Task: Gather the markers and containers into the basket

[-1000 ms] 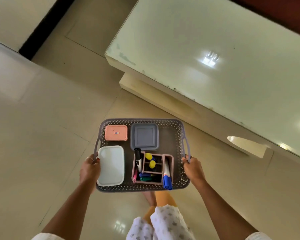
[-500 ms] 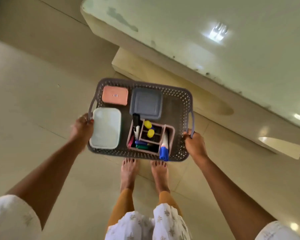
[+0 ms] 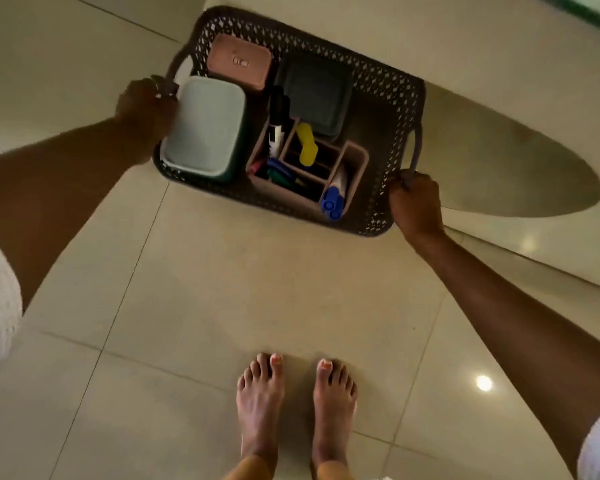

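I hold a grey perforated basket (image 3: pixel 385 102) out in front of me above the tiled floor. My left hand (image 3: pixel 144 107) grips its left handle and my right hand (image 3: pixel 414 206) grips its right handle. Inside lie a pale green lidded container (image 3: pixel 205 124), a pink lidded container (image 3: pixel 238 62) and a dark grey lidded container (image 3: pixel 314 93). A pink divided organiser (image 3: pixel 352 164) holds the markers: a black one (image 3: pixel 277 123), a yellow one (image 3: pixel 307 147), a blue one (image 3: pixel 333 200) and several more in its lower compartment.
My bare feet (image 3: pixel 291 403) stand on the beige floor tiles below the basket. The pale base of a low table (image 3: pixel 482 46) runs along the top right, just beyond the basket. A dark oval shadow (image 3: pixel 520 174) lies on the floor to the right.
The view has tilted further down, so the table top has left the frame and my feet show fully. The basket sits lower and farther out from me, both hands still on its handles.
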Motion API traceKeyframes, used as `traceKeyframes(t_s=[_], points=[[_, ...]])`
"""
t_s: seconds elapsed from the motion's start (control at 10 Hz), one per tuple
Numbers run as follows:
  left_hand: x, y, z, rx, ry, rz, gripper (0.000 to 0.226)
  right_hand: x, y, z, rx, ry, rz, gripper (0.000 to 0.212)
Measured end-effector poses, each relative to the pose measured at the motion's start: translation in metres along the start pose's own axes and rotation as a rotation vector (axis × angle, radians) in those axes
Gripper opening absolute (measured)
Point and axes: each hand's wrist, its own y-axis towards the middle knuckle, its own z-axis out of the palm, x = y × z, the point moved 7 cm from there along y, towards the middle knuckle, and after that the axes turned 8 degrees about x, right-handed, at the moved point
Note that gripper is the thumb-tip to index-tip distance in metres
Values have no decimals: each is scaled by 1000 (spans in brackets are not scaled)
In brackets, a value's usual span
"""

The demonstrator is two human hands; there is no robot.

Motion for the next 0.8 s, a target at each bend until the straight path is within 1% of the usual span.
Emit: traceKeyframes(t_s=[0.1,0.2,0.4,0.5,0.6,0.7,0.8], points=[[8,13,5,-118,-43,68,41,-2,26,-8,-91,79,-29,31],[7,20,10,-141,-38,78,29,-7,49,-15,-141,124,-16,34],[-6,31,19,-179,-116,152,17,-12,82,-36,-219,152,36,26],[-10,29,23,-154,-101,152,13,-18,98,-45,-244,141,78,24],[-8,30,27,-159,-146,106,14,-27,109,-46,-152,136,188,35],[-7,23,32,-93,-141,56,20,-27,94,-43,-141,178,226,40],[-6,15,33,-35,-232,-11,28,-32,60,-28,-21,164,331,62]])
